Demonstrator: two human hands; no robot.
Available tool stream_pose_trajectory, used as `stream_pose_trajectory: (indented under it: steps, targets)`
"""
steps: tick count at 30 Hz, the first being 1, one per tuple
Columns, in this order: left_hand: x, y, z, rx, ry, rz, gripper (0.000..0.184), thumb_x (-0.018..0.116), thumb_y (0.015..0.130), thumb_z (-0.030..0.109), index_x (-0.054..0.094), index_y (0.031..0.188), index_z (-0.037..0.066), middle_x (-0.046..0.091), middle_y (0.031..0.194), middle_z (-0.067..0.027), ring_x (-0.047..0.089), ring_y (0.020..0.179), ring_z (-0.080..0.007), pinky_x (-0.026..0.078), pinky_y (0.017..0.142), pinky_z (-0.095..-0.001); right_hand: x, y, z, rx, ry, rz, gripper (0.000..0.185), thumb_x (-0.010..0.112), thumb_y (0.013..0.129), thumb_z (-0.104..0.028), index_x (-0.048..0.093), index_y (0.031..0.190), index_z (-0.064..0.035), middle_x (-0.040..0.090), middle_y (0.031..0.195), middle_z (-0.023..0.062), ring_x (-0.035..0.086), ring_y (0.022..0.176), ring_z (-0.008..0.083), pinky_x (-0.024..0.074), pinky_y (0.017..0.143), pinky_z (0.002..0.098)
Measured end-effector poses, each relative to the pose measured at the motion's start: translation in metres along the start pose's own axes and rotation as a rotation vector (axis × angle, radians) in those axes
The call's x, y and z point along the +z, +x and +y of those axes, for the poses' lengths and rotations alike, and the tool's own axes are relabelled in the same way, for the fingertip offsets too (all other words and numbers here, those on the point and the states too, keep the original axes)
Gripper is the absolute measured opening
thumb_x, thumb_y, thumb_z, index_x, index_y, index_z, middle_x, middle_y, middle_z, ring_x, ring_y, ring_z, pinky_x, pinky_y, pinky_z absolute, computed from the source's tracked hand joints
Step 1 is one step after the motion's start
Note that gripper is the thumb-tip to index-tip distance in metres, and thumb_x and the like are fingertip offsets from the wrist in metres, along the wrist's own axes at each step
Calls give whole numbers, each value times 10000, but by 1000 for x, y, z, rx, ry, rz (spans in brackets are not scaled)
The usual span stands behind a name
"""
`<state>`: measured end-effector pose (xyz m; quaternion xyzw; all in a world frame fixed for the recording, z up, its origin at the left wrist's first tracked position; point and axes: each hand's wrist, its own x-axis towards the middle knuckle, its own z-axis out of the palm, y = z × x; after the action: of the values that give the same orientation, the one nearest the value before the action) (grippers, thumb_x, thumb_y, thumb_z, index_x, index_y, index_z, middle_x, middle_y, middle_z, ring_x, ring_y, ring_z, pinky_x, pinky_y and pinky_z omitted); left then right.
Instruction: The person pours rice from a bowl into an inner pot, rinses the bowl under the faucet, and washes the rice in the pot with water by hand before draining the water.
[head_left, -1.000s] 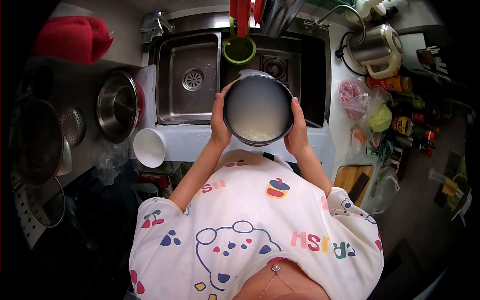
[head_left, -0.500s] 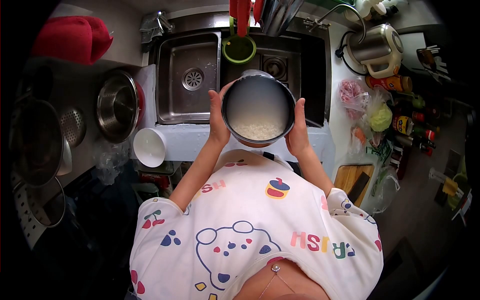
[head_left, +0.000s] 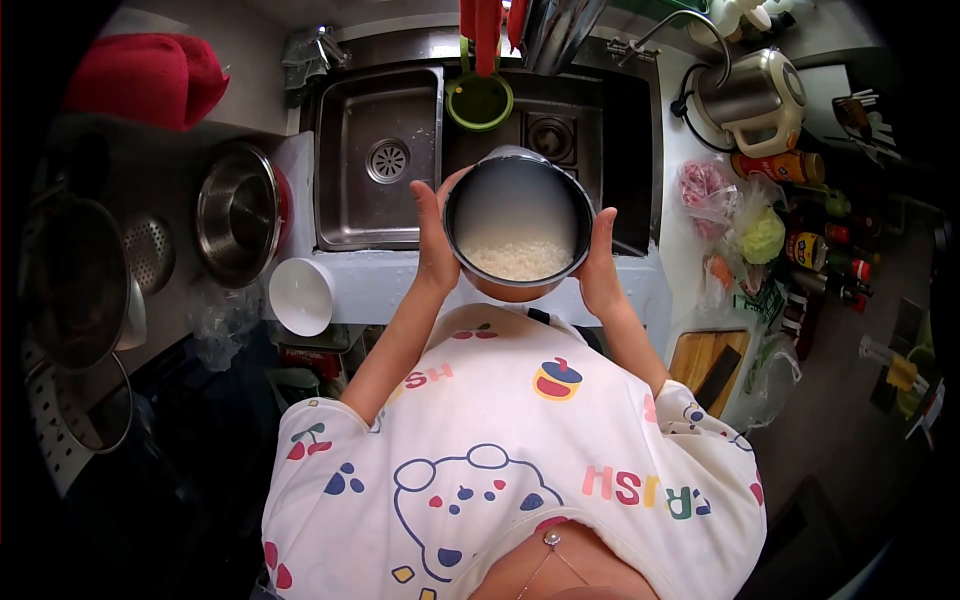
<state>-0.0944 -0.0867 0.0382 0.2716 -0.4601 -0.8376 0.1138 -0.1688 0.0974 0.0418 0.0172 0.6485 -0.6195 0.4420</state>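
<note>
Between my two hands is a dark-lined rice cooker pot (head_left: 515,205), held over the front of the sink. White rice (head_left: 520,259) lies along its near side, and the inside farther up looks hazy and pale. My left hand (head_left: 437,240) grips the pot's left side with the thumb pointing up along the rim. On the opposite side my right hand (head_left: 600,262) holds it the same way. Most of the fingers of both hands are hidden behind the pot. Just beyond the pot is a green strainer-like container (head_left: 480,102) in the sink.
The double steel sink (head_left: 380,215) has a drain on each side. To the left are a steel basin (head_left: 238,215) and a white bowl (head_left: 301,297). At right stand a kettle (head_left: 752,100), bagged vegetables (head_left: 760,235), jars and a cutting board (head_left: 700,355). Red gloves (head_left: 484,35) hang above.
The pot has tipped slightly in my hands; more of its near outer wall and a little more rice show. Both hands keep their grip.
</note>
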Motion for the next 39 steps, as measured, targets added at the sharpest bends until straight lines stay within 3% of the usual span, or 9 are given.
stream_pose_trajectory:
  steps: [10, 13, 19, 22, 28, 31, 39]
  targets:
    - [1, 3, 6, -21, 63, 0, 977, 165, 870, 792, 524, 1265, -26, 612, 1174, -103, 561, 1106, -186, 404, 987, -281, -3, -1, 3, -60, -98, -2, 1027, 99, 757, -893, 454, 1364, -145, 588, 1217, 55, 600, 1059, 148, 542, 755, 294]
    - [1, 4, 7, -38, 74, 0, 991, 158, 859, 804, 528, 1261, -23, 615, 1163, -96, 561, 1097, -179, 406, 981, -278, -1, -3, -4, -62, -72, -59, 1087, 150, 712, -934, 261, 1460, -153, 504, 1212, 22, 495, 980, 112, 415, 583, 205]
    - [-2, 6, 13, -105, 137, -44, 1108, 109, 769, 887, 492, 1288, -15, 585, 1196, -114, 529, 1154, -197, 373, 1029, -302, -7, -2, 2, -54, -114, -74, 1117, 173, 708, -934, 250, 1457, -108, 552, 1097, 45, 513, 802, 86, 398, 546, 193]
    - [-4, 7, 13, -122, 155, -48, 1125, 108, 756, 896, 487, 1288, -19, 584, 1194, -114, 527, 1155, -196, 371, 1031, -302, -8, -3, 0, -50, -152, -73, 1132, 173, 708, -933, 251, 1452, -83, 571, 1050, 60, 529, 755, 82, 436, 549, 200]
    - [-3, 5, 17, -149, 180, -49, 1148, 106, 737, 909, 482, 1291, -24, 581, 1195, -114, 522, 1158, -193, 362, 1035, -300, -6, -7, -10, -48, -176, -68, 1098, 158, 738, -907, 309, 1424, -63, 586, 1069, 93, 590, 817, 119, 518, 597, 237]
    - [-4, 4, 16, -139, 204, -45, 1124, 126, 743, 908, 517, 1273, -3, 603, 1187, -99, 540, 1144, -186, 375, 1022, -296, -4, -8, -10, -46, -232, 14, 1074, 117, 718, -920, 521, 1264, -88, 644, 944, 40, 595, 765, 82, 514, 621, 228]
    - [-6, 4, 16, -132, 271, -45, 1116, 113, 748, 906, 536, 1266, 13, 612, 1185, -87, 541, 1140, -184, 360, 1025, -305, -3, -9, -17, -53, -247, 22, 1083, 103, 721, -914, 522, 1271, -80, 662, 961, 57, 627, 759, 104, 533, 610, 240]
